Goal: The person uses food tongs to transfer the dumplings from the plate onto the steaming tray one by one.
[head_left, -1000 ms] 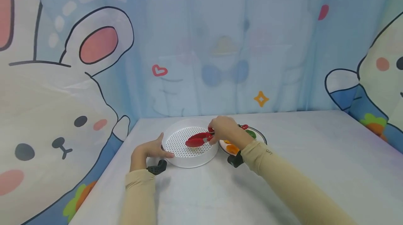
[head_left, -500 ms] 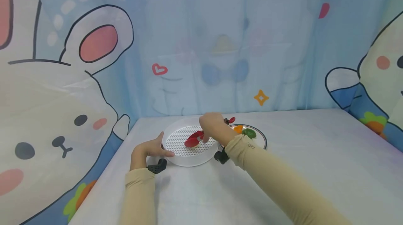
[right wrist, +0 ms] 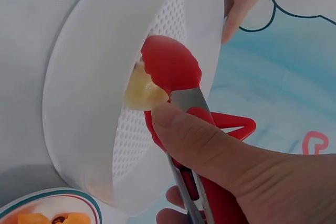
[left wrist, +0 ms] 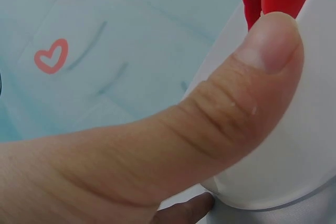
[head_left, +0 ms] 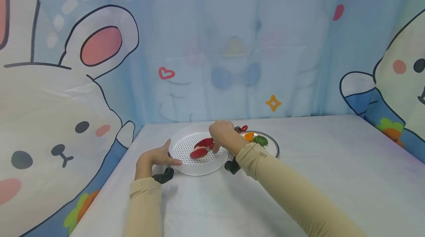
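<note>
Right fingers [head_left: 216,147], pointing down, grip red tongs [right wrist: 173,64]; left fingers [head_left: 174,161] spread against the white strainer [head_left: 199,170]

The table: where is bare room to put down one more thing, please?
The table is bare right of the plate and right sleeve; a smaller patch lies in front of the sieve, between right sleeve and left sleeve. Crowded: the middle, with left hand on the sieve, tongs in right hand, plate alongside.

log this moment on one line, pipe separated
left hand: holds white basket | right hand: grips red tongs | pale piece: between tong heads | plate: beside basket, orange pieces, green piece on it
</note>
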`<state>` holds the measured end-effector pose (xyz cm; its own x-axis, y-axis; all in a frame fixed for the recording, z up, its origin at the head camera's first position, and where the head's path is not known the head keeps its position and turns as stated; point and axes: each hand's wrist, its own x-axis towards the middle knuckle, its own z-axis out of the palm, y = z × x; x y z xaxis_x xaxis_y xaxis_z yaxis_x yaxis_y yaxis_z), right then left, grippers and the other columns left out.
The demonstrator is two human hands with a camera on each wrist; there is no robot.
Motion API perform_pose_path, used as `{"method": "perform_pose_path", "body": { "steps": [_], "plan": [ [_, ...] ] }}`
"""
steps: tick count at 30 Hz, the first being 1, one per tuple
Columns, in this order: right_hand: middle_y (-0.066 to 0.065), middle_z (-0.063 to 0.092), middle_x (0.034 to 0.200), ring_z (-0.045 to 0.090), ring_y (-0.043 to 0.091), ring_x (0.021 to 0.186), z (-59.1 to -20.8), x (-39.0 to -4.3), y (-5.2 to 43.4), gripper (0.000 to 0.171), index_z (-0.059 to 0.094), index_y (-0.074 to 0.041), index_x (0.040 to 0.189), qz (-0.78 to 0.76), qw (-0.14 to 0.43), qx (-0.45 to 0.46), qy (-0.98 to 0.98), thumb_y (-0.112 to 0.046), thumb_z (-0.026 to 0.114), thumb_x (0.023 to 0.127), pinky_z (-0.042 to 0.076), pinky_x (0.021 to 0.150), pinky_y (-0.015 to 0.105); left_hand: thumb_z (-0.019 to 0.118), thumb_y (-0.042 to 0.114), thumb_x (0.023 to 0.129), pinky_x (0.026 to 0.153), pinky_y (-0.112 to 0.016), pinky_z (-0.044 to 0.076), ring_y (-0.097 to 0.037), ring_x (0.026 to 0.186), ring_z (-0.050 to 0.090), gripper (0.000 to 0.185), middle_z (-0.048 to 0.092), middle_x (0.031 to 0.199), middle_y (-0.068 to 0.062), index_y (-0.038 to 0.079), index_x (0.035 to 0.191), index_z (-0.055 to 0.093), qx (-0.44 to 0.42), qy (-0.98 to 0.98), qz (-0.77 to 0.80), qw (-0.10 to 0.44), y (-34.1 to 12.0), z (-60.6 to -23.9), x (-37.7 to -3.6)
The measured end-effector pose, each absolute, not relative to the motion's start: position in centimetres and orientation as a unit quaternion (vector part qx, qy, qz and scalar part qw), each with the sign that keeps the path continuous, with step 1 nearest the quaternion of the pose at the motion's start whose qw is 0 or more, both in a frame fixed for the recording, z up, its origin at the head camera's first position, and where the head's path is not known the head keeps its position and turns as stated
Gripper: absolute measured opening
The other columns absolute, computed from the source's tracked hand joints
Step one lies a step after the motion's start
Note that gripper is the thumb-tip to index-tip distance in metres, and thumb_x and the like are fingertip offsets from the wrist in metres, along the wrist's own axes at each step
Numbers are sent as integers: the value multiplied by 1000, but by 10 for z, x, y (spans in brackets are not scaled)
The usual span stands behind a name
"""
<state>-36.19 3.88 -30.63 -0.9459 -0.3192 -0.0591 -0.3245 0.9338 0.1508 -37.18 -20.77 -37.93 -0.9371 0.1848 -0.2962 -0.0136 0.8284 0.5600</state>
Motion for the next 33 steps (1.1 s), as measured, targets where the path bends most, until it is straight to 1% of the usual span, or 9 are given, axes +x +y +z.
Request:
{"method": "perform_pose_path", "body": {
  "steps": [4, 12, 15, 19, 22, 26, 29, 31, 33],
  "plan": [
    [-1, 68, 92, 58, 19, 83, -310, -361, 42, 55, 69, -14, 106, 60, 18, -167, 984, -44, 86, 63, 52, 81, 37, 80, 53, 67, 112, -64, 18, -42, 145, 12, 128, 9, 159, -19, 10, 153, -5, 45, 939, 295, 169, -207, -380, -370],
    [3, 69, 104, 60, 23, 92, -319, -362, 45, 66, 64, -13, 116, 33, 2, -161, 986, -43, 87, 62, 51, 87, 43, 80, 54, 66, 111, -64, 19, -42, 145, 12, 129, 8, 159, -19, 10, 153, -4, 27, 937, 303, 173, -207, -380, -369],
    [5, 67, 114, 60, 25, 101, -322, -363, 47, 73, 60, -13, 123, 0, -5, -156, 988, -42, 87, 62, 49, 90, 46, 81, 53, 65, 111, -65, 20, -42, 145, 12, 129, 8, 159, -19, 11, 153, -4, 27, 934, 311, 174, -206, -380, -368],
    [7, 59, 131, 57, 28, 115, -328, -363, 50, 87, 51, -14, 135, -53, -18, -150, 987, -41, 88, 61, 47, 96, 52, 81, 53, 65, 111, -65, 19, -42, 145, 11, 129, 8, 160, -19, 10, 153, -3, 34, 933, 314, 171, -206, -380, -368],
    [7, 54, 138, 55, 29, 121, -330, -363, 54, 93, 45, -15, 141, -71, -32, -149, 986, -43, 87, 62, 46, 97, 54, 81, 53, 65, 111, -65, 19, -42, 145, 11, 129, 9, 159, -19, 10, 153, -3, 34, 935, 311, 168, -206, -380, -368],
    [8, 52, 140, 54, 27, 123, -329, -353, 66, 98, 41, -14, 143, -83, -74, -155, 982, -48, 85, 62, 50, 94, 51, 81, 53, 65, 110, -65, 21, -41, 145, 13, 128, 10, 159, -18, 11, 153, -1, 34, 934, 315, 168, -205, -382, -368],
    [7, 53, 140, 56, 26, 121, -327, -336, 83, 99, 41, -14, 143, -93, -133, -161, 973, -49, 85, 62, 54, 89, 45, 81, 54, 65, 110, -65, 21, -41, 145, 13, 128, 9, 160, -18, 11, 153, -2, 34, 934, 312, 168, -204, -382, -367],
    [7, 55, 137, 60, 26, 116, -326, -325, 98, 99, 42, -13, 142, -98, -180, -165, 965, -49, 86, 60, 56, 84, 42, 80, 54, 66, 111, -64, 20, -42, 145, 13, 128, 8, 160, -19, 10, 153, -3, 32, 937, 305, 169, -204, -381, -367],
    [8, 56, 136, 61, 27, 112, -325, -315, 116, 99, 42, -14, 141, -96, -215, -165, 958, -48, 87, 59, 57, 81, 41, 79, 53, 69, 112, -63, 19, -42, 145, 12, 127, 7, 159, -20, 8, 153, -4, 37, 939, 299, 167, -205, -379, -367]
  ]
}}
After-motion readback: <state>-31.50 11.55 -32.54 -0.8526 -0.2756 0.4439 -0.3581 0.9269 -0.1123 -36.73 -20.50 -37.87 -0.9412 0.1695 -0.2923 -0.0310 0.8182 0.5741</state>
